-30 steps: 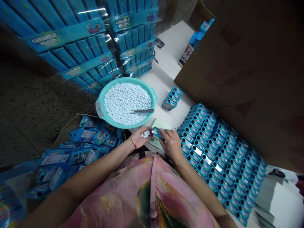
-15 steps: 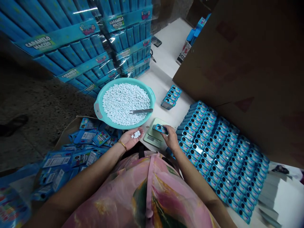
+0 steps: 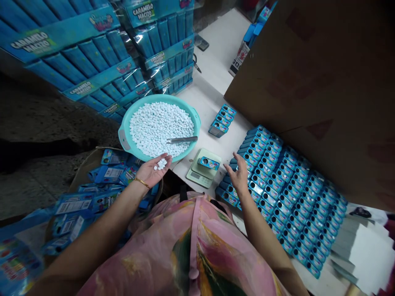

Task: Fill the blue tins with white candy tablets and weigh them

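My left hand point(image 3: 153, 172), with a gold bangle at the wrist, is palm up just below the rim of a turquoise plastic basin point(image 3: 182, 104) and holds a few white mints point(image 3: 161, 164). The basin is heaped with loose white mints point(image 3: 154, 129), and a metal scoop point(image 3: 182, 139) lies on top of them. My right hand point(image 3: 238, 172) is open and empty, its fingers spread just above the near end of the rows of blue tins. A small blue tin point(image 3: 208, 163) lies on a green digital scale point(image 3: 194, 174), between my two hands.
Several more tins point(image 3: 221, 120) stand in a short row on the white table point(image 3: 216, 53). Many rows of blue tins point(image 3: 286, 201) fill the right side, beside a large cardboard sheet point(image 3: 308, 82). Shrink-wrapped Caramelo Macizo boxes point(image 3: 92, 53) stack behind the basin; flat printed cartons point(image 3: 101, 193) lie lower left.
My right hand has let go of the tin, which now lies on the scale, and has moved right. My left hand has moved toward the basin with the mints still in its palm.
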The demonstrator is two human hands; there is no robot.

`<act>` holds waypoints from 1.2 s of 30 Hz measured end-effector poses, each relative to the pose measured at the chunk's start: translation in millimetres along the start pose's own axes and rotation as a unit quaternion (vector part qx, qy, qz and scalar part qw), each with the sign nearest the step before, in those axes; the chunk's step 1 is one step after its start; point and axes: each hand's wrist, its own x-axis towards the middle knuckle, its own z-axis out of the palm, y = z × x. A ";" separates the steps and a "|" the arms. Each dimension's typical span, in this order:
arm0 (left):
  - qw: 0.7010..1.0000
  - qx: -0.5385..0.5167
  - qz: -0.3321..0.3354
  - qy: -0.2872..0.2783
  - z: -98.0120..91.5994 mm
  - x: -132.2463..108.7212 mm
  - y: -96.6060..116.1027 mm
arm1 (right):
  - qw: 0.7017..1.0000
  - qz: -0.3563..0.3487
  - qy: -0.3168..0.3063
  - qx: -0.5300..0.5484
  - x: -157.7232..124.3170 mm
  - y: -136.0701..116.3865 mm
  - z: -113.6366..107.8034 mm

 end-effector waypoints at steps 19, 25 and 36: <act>0.999 0.001 -0.025 0.024 7.6 -1.5 -1.5 | 0.980 -0.088 -0.173 -0.037 -1.7 -34.3 21.4; 1.000 0.021 -0.018 -0.005 2.9 3.6 -0.5 | 0.976 -0.084 -0.192 -0.059 4.0 -38.3 28.0; 0.999 -0.001 -0.029 0.037 12.6 3.2 -0.2 | 0.972 -0.089 -0.201 -0.078 10.1 -41.6 27.9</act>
